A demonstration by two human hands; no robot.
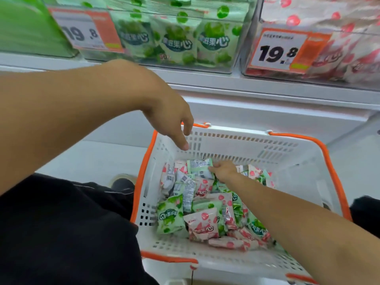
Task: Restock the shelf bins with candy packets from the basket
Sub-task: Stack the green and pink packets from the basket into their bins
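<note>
Left arm: nearest the camera, it crosses from 9 o'clock toward the basket's far left corner.
Left hand: hangs above the basket rim at about 11 o'clock of it, fingers loosely curled and pointing down, holding nothing; likely poised to take the next packet or steady the basket.
Basket: white with orange rim, on the floor below the shelf, so packets sit within easy reach of both hands.
Packets: green and pink candy packets heaped in the basket's bottom, mixed together, many left to shelve.
Right hand: reaches deep to 12 o'clock of the heap, fingers pinching the corner of a green packet lying back side up; probably about to lift it.
Green bin: on the shelf at 12 o'clock, clear-fronted, already holding green packets; the likely home for the pinched one.
Pink bin: at 2 o'clock, holding pink packets.
Price tags: one on each bin front, both reading 19.8.
</note>
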